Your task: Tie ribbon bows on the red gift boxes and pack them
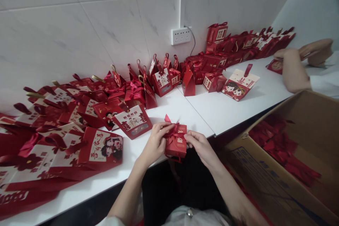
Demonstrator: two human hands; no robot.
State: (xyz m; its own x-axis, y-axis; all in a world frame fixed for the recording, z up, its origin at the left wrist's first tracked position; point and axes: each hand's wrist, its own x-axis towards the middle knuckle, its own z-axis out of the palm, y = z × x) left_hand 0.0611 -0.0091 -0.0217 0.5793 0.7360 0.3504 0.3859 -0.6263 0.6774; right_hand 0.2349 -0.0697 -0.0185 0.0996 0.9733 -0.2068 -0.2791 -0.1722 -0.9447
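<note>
I hold a small red gift box (176, 144) with a red ribbon bow at the white table's near edge (116, 178). My left hand (155, 143) grips its left side, fingers pinching the ribbon on top. My right hand (200, 144) holds the right side, fingers closed on the ribbon too. Just beyond the box lies a flat red and white gift bag (132, 122).
Heaps of red gift bags (60, 127) cover the table's left; more boxes and bags (214, 60) line the tiled wall. An open cardboard carton (288, 155) with red ribbons stands at right. Another person's arm (293, 69) rests far right. A wall socket (180, 35) sits above.
</note>
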